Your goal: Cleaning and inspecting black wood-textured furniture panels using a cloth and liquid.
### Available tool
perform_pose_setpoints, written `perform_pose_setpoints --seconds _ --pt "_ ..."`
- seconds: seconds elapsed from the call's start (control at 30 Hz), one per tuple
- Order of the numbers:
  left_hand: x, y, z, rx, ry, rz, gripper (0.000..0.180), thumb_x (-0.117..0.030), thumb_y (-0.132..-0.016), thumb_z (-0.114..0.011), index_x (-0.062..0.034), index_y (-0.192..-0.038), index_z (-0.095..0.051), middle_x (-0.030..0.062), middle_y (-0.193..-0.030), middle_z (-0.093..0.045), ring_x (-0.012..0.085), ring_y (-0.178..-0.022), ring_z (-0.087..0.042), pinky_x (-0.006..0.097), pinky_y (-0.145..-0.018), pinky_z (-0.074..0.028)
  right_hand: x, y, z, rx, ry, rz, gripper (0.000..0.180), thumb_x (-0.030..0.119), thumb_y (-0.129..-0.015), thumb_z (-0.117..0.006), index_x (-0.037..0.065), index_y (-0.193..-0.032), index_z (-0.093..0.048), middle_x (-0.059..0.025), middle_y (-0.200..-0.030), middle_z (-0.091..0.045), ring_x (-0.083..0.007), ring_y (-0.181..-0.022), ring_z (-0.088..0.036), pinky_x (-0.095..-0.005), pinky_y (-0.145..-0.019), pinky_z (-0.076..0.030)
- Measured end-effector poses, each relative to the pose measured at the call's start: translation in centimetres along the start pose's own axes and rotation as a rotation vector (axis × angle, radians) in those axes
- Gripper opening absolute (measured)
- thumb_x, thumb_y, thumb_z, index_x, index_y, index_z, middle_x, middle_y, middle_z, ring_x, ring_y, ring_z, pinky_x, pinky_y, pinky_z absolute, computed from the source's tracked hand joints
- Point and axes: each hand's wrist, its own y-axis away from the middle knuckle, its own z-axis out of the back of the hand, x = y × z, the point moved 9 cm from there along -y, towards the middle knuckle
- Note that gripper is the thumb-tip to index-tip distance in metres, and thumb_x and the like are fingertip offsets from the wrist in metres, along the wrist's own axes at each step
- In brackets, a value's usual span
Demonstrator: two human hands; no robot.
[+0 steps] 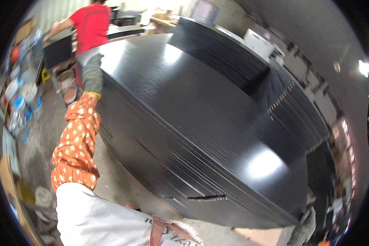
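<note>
A tall stack of glossy black boards (201, 102) fills the middle of the view, its layered edges facing me. My left hand (93, 76), in a grey-green knitted glove with a yellow cuff, grips the far left end of the top board. At the near right corner, my right hand (304, 230), gloved alike, is closed at the board's edge. The fingers of both hands are partly hidden or blurred. An orange patterned sleeve covers my left forearm.
More black board stacks (221, 49) stand behind and to the right. At the far left a person in a red shirt (92, 26) holds a black panel (58, 51). Buckets (28, 92) and bags line the left side. A white box (258, 43) sits at the back.
</note>
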Motion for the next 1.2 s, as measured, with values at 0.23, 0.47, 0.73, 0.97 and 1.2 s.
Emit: perform_pose_setpoints --seconds 0.23,0.47,0.73,0.97,1.2 --pt "-0.9 1.2 -1.4 -0.013 -0.045 -0.026 0.037 -0.011 -0.093 -0.039 -0.0091 -0.129 -0.051 0.0118 -0.130 -0.053 0.0262 -0.112 -0.055 0.036 -0.097 -0.043 22.6 -2.3 0.0 -0.024 0.069 0.840 0.045 0.023 -0.083 -0.061 0.002 -0.122 -0.053 -0.0164 -0.118 -0.058 -0.0353 -0.107 -0.055 -0.0421 -0.089 -0.046" --pt "-7.2 8.9 4.0 -0.130 0.312 0.105 0.056 -0.026 -0.096 -0.044 -0.0024 -0.144 -0.026 0.0178 -0.145 -0.035 0.0314 -0.130 -0.040 0.042 -0.105 -0.033 44.1 -10.5 -11.0 0.375 0.025 0.803 0.059 0.048 -0.092 -0.045 0.010 -0.136 -0.041 -0.0224 -0.121 -0.056 -0.0410 -0.113 -0.052 -0.0466 -0.095 -0.040" --pt "-19.3 12.9 2.9 0.018 0.397 -0.593 0.068 -0.059 -0.090 -0.037 -0.0215 -0.146 -0.028 0.0124 -0.154 -0.014 0.0321 -0.143 -0.010 0.059 -0.112 -0.009 53.0 -19.5 -26.4 0.344 0.258 1.188 0.047 0.027 -0.098 -0.032 0.013 -0.143 -0.027 -0.0254 -0.107 -0.060 -0.0402 -0.101 -0.058 -0.0480 -0.088 -0.046" --pt "-17.9 13.3 2.0 -0.103 0.410 -0.560 0.062 -0.060 -0.089 -0.037 -0.0271 -0.142 -0.036 0.0045 -0.151 -0.027 0.0298 -0.142 -0.017 0.057 -0.112 -0.011 56.1 -16.3 -24.8 0.438 0.228 1.027 0.044 0.035 -0.100 -0.026 0.017 -0.139 -0.035 -0.0264 -0.107 -0.060 -0.0410 -0.101 -0.058 -0.0485 -0.088 -0.044" --pt "-19.2 13.7 1.7 -0.086 0.350 -0.583 0.070 -0.066 -0.085 -0.040 -0.0239 -0.141 -0.039 0.0087 -0.148 -0.030 0.0349 -0.139 -0.020 0.059 -0.111 -0.010 55.5 -15.8 -22.5 0.392 0.174 1.080 0.045 0.039 -0.099 -0.026 0.018 -0.133 -0.045 -0.0225 -0.107 -0.062 -0.0396 -0.101 -0.058 -0.0480 -0.089 -0.044"
